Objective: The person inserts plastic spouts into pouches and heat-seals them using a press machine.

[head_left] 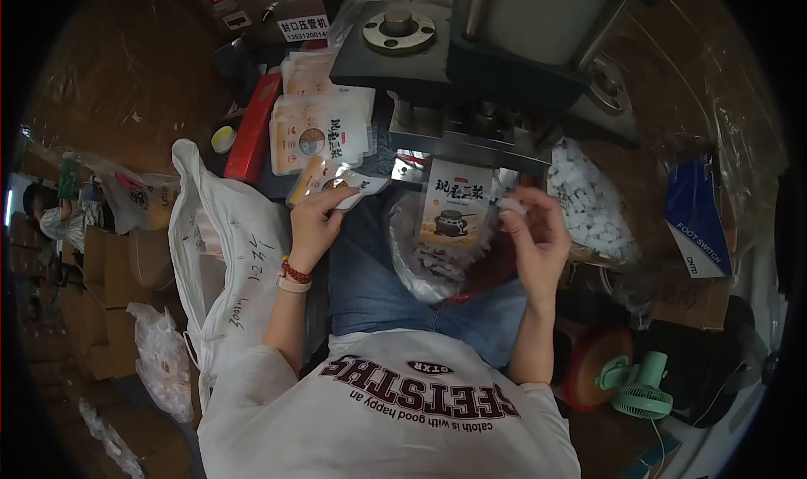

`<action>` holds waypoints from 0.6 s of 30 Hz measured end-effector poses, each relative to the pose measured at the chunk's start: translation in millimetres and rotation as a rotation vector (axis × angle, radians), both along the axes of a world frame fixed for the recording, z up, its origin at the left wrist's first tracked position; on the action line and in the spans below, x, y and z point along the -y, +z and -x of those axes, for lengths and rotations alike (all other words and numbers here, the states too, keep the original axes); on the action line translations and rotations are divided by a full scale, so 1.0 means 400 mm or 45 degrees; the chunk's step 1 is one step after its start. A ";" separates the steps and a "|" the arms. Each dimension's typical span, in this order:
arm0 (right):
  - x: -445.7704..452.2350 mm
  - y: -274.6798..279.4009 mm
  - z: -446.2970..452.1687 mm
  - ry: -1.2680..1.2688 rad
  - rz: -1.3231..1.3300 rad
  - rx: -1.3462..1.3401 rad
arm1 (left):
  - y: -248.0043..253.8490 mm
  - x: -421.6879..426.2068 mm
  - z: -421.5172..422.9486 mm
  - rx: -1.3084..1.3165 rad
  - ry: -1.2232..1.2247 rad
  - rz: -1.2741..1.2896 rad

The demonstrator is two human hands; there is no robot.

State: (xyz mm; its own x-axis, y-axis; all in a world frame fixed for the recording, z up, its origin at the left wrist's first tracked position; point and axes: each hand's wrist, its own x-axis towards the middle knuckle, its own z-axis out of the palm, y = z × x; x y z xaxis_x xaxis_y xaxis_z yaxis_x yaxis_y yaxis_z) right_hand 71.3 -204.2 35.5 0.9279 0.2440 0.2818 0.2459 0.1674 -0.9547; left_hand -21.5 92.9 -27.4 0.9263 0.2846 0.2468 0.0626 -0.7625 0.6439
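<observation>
My left hand is closed on the edge of a printed pouch, which it holds tilted in front of a stack of similar pouches. Upright under the press machine hangs another pouch with black lettering and a pot picture. My right hand is just right of that pouch, thumb and fingers pinched on a small white plastic piece whose exact kind is unclear. Below the hanging pouch, a clear plastic bag with small pieces in it rests at my lap.
A heap of small white plastic pieces lies right of the press. A red box stands beside the pouch stack. On the left is a large white sack; on the right are a blue foot switch box and a green fan.
</observation>
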 end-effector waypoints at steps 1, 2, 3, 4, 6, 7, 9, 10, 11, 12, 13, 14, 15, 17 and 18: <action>-0.015 -0.001 0.015 0.109 -0.022 -0.001 | 0.014 0.027 -0.003 0.003 -0.007 0.005; -0.033 -0.001 0.029 0.179 -0.034 -0.033 | 0.027 0.057 -0.009 0.190 -0.069 0.025; -0.052 -0.002 0.044 0.248 -0.046 -0.069 | 0.040 0.088 -0.012 0.372 -0.131 0.047; -0.074 -0.011 0.051 0.244 0.007 -0.078 | 0.054 0.116 -0.013 0.421 -0.211 0.041; -0.097 -0.024 0.044 0.244 0.190 0.187 | 0.080 0.164 -0.017 0.459 -0.261 0.024; -0.102 -0.028 0.041 0.251 0.364 0.456 | 0.097 0.175 -0.015 0.499 -0.304 -0.003; -0.087 -0.016 0.037 0.193 0.393 0.627 | 0.130 0.182 -0.006 0.450 -0.319 -0.121; -0.071 0.007 0.035 0.232 0.512 0.769 | 0.142 0.185 -0.006 0.415 -0.403 -0.102; -0.058 0.019 0.033 0.269 0.633 0.907 | 0.147 0.189 -0.006 0.378 -0.490 -0.081; -0.052 0.018 0.026 0.262 0.637 0.907 | 0.140 0.194 -0.008 0.380 -0.497 -0.079; -0.048 0.014 0.017 0.242 0.674 0.914 | 0.123 0.201 -0.011 0.298 -0.491 0.066; -0.044 0.012 0.011 0.224 0.709 0.920 | 0.103 0.208 -0.017 0.214 -0.482 0.210; -0.041 0.013 0.007 0.221 0.710 0.924 | 0.078 0.215 -0.034 0.218 -0.484 0.209; -0.037 0.018 -0.001 -0.065 0.666 0.736 | 0.024 0.234 -0.078 -0.361 -0.356 0.686; -0.018 0.021 -0.007 -0.134 0.634 0.644 | 0.013 0.251 -0.098 -0.312 -0.311 1.026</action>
State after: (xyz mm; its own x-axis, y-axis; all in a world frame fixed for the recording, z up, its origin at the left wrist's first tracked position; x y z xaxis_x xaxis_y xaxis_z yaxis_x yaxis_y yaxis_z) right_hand 74.1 -197.0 43.8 0.7386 0.3717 0.5624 0.6695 -0.3072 -0.6763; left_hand 17.7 -7.6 -22.2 0.9848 0.0732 -0.1578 0.1642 -0.0917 0.9822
